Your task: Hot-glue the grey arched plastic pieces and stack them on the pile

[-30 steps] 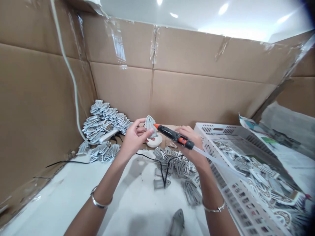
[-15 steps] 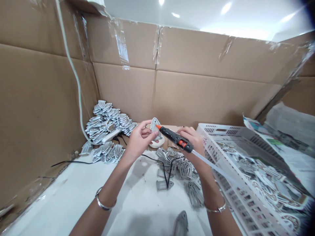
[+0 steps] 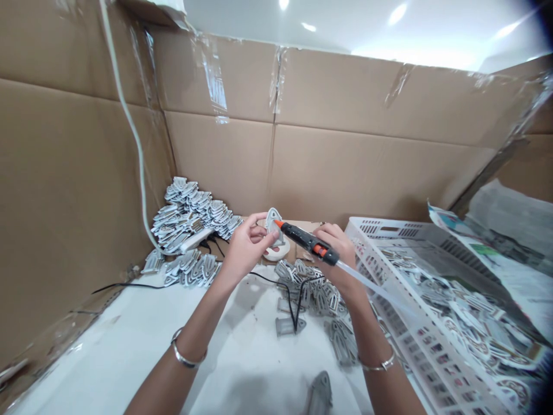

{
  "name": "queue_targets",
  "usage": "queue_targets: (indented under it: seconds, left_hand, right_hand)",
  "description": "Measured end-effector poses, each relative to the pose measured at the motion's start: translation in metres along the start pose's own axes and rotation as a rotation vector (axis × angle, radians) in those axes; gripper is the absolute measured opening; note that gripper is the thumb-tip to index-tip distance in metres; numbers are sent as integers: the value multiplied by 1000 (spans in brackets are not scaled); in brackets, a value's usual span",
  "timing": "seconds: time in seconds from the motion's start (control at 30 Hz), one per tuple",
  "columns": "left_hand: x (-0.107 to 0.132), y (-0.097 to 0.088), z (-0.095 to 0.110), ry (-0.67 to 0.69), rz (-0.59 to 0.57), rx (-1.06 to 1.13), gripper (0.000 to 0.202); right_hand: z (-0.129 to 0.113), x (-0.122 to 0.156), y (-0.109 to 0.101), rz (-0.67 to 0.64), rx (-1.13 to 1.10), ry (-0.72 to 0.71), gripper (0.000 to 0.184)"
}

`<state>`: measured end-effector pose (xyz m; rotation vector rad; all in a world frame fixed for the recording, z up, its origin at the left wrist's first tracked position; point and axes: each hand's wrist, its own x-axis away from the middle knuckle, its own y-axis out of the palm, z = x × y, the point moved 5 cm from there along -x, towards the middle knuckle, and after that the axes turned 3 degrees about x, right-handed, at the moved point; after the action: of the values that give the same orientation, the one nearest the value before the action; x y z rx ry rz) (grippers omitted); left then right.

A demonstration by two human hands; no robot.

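Note:
My left hand [image 3: 244, 248] is closed on a small grey triangular plastic piece [image 3: 272, 219], held upright above the table. My right hand [image 3: 339, 253] grips a black glue gun [image 3: 307, 240] with an orange nozzle; its tip touches the grey piece. A clear glue stick [image 3: 371, 288] sticks out of the gun's back toward the right. A black cord hangs from the gun down to the table. Under my hands lies a loose pile of grey pieces [image 3: 319, 297].
A stack of grey pieces [image 3: 190, 216] sits at the back left by a white power strip [image 3: 196, 238]. A white plastic crate [image 3: 432, 311] holding several pieces stands at the right. Cardboard walls [image 3: 328, 155] enclose the white table [image 3: 129, 346]. A white round stand [image 3: 276, 251] sits behind my hands.
Between one second ago and half a second ago both hands and the scene shifted slightly right and down in view; since then almost nothing has moved. The nozzle stays against the grey piece.

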<state>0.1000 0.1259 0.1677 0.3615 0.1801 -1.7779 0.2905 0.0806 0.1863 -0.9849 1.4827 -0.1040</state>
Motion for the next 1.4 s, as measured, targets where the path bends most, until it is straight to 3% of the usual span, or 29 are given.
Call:
queue_targets:
  seconds: [0.07,0.17,0.33,0.47,0.6,0.8,0.97,1.13,1.27,1.4]
  left_hand:
    - [0,0,1,-11,8,-2,49]
    - [-2,0,0,-16,20,3,44]
    - [-4,0,-4,-9,25,18,37]
    - [-4,2,-6,-14,19,9,36]
    - [-3,4,-7,-21,14,12,37]
    - [-6,4,-15,-34,7,-5,34]
    - [-8,4,-26,-49,-16,-67,28]
    - [-10,3,-22,-12,-5,-169,21]
    - [-10,1,-17,-13,39,-241,23]
    - [-10,5,-14,-7,21,-151,23]
  right_hand:
    - [8,-1,-1,14,2,55,16]
    - [34,1,3,-42,145,258,23]
    - [92,23,34,-426,478,655,34]
    - [118,45,59,-694,534,795,38]
    - [124,53,61,-725,551,824,37]
    - [116,41,39,-674,576,801,38]
    - [84,22,25,-533,417,667,36]
    - [57,12,15,-284,252,562,32]
    - [53,7,8,-73,58,519,30]
    - [51,5,5,-16,-167,471,29]
